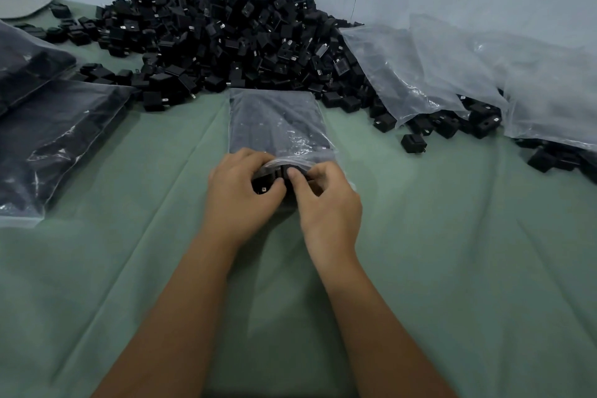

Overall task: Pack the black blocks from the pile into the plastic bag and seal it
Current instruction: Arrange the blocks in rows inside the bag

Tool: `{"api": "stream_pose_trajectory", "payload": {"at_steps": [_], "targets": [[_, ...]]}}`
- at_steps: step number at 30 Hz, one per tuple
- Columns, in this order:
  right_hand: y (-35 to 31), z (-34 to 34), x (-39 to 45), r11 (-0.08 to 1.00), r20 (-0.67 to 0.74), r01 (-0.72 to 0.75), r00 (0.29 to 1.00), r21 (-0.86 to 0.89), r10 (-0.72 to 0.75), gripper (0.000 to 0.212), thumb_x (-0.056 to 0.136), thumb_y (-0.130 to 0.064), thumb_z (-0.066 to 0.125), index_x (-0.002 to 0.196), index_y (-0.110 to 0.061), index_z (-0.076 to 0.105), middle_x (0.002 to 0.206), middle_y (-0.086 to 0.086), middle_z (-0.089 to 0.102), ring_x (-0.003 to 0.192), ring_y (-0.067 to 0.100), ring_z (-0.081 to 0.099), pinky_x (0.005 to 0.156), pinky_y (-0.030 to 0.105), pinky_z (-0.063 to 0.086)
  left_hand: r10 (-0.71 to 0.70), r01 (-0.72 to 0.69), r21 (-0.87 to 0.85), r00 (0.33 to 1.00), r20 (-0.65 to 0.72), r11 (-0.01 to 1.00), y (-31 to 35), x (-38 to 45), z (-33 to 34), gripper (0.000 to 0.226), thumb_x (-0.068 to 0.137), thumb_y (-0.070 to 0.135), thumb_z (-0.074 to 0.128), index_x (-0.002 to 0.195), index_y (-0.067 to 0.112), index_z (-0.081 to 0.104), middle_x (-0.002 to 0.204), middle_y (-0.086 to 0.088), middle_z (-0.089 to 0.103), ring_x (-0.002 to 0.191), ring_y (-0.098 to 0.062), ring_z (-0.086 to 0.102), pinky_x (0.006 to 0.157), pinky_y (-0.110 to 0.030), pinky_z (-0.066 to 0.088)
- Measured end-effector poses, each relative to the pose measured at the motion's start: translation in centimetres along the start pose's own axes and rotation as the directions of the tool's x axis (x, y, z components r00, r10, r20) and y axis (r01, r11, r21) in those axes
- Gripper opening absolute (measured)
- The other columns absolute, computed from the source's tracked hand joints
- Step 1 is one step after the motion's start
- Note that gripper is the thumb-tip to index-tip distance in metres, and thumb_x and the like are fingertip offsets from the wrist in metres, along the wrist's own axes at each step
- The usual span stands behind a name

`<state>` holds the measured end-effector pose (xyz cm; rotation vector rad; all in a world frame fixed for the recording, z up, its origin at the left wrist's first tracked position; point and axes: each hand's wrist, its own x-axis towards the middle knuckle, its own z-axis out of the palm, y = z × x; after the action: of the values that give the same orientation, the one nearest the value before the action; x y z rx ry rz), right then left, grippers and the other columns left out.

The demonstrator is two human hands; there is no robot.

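On a green cloth (pixel 452 252) near the pile (pixel 226 35), left hand (pixel 240 195) and right hand (pixel 326 200) pinch the near mouth of the plastic bag (pixel 274 119), seemingly tucking in the last black blocks (pixel 266 184); next, apparently, pressing the mouth closed.

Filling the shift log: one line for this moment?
stage: filling | left hand: holds bag mouth | right hand: pushes black block into plastic bag | seal: open

Bag mouth (pixel 292 168) behind both hands (pixel 284 194).
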<state>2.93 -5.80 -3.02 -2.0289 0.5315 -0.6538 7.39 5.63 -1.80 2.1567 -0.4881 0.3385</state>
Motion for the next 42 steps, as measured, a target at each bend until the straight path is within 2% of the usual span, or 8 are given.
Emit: {"api": "stream_pose_trajectory", "payload": {"at_steps": [5,9,15,19,28,35,39,42], "targets": [[0.0,-0.3,-0.3,0.988,0.016,0.138,0.99,-0.063,-0.137,0.013,0.093,-0.03,0.056,0.095,-0.025,0.068,0.086,-0.01,0.069,0.082,0.009,0.06,0.075,0.031,0.049,0.01,-0.011,-0.004,0.999,-0.05,1.0,-0.4,0.0,0.4,0.021,0.081,0.026,0.071,0.099,0.016,0.071,0.093,0.002,0.066,0.091,-0.021,0.06,0.085,-0.047,0.047],[-0.3,-0.6,-1.0,0.976,0.055,0.209,0.977,-0.062,-0.206,0.019,0.084,-0.022,0.05,0.095,-0.03,0.062,0.085,-0.013,0.067,0.078,0.006,0.057,0.068,0.025,0.046,0.011,-0.014,-0.03,0.997,-0.074,0.999,-0.9,0.2,0.6,0.017,0.084,0.021,0.073,0.1,0.017,0.072,0.092,0.003,0.067,0.09,-0.02,0.06,0.084,-0.047,0.047],[-0.4,-0.9,-1.6,0.901,0.04,0.372,0.927,-0.222,-0.373,0.028,0.081,-0.018,0.051,0.098,-0.024,0.072,0.095,-0.005,0.066,0.084,0.016,0.06,0.061,0.028,0.047,0.002,-0.008,-0.067,0.996,-0.091,0.998,-1.1,0.1,0.7,0.014,0.084,0.023,0.073,0.098,0.019,0.072,0.092,0.008,0.067,0.09,-0.017,0.061,0.083,-0.043,0.049],[-0.3,-0.9,-1.5,0.879,0.083,0.387,0.922,-0.278,-0.379,0.026,0.084,-0.019,0.051,0.099,-0.018,0.072,0.1,-0.002,0.063,0.087,0.017,0.059,0.061,0.028,0.046,-0.001,-0.004,-0.055,0.996,-0.09,0.998,-1.1,0.1,0.7,0.016,0.084,0.023,0.074,0.099,0.02,0.071,0.093,0.009,0.067,0.091,-0.017,0.061,0.084,-0.043,0.05],[-0.4,-0.8,-1.4,0.883,0.064,0.372,0.927,-0.287,-0.37,0.036,0.086,-0.016,0.05,0.116,-0.01,0.069,0.113,0.002,0.067,0.106,0.017,0.06,0.086,0.023,0.045,0.005,-0.012,-0.074,0.995,-0.099,0.997,-1.0,0.1,0.7,0.019,0.086,0.03,0.063,0.097,0.018,0.073,0.091,0.007,0.069,0.088,-0.014,0.062,0.082,-0.042,0.05],[-0.3,-0.8,-1.4,0.867,0.062,0.418,0.907,-0.272,-0.418,0.02,0.084,-0.011,0.06,0.097,-0.011,0.075,0.095,0.002,0.07,0.089,0.02,0.064,0.077,0.031,0.053,-0.01,-0.006,-0.132,0.993,-0.119,0.991,-1.1,0.1,0.7,0.017,0.094,0.024,0.06,0.1,0.019,0.075,0.091,0.007,0.07,0.089,-0.013,0.062,0.082,-0.039,0.051],[-0.3,-1.0,-1.1,0.828,0.128,0.453,0.89,-0.33,-0.437,0.02,0.09,-0.02,0.057,0.095,-0.012,0.074,0.094,0.001,0.067,0.088,0.021,0.06,0.083,0.033,0.045,0.002,-0.02,-0.131,0.991,-0.136,0.991,-1.1,0.1,0.6,0.014,0.095,0.021,0.062,0.099,0.018,0.075,0.09,0.006,0.07,0.089,-0.014,0.061,0.083,-0.036,0.049],[-0.3,-0.8,-1.2,0.79,0.195,0.45,0.893,-0.416,-0.406,0.029,0.095,-0.029,0.048,0.106,-0.013,0.069,0.108,0.0,0.065,0.102,0.018,0.056,0.094,0.03,0.036,0.07,-0.084,-0.049,0.969,-0.238,0.995,-0.8,-0.1,0.5,0.018,0.092,0.023,0.062,0.097,0.013,0.076,0.091,0.003,0.069,0.089,-0.016,0.058,0.083,-0.024,0.042]]}}
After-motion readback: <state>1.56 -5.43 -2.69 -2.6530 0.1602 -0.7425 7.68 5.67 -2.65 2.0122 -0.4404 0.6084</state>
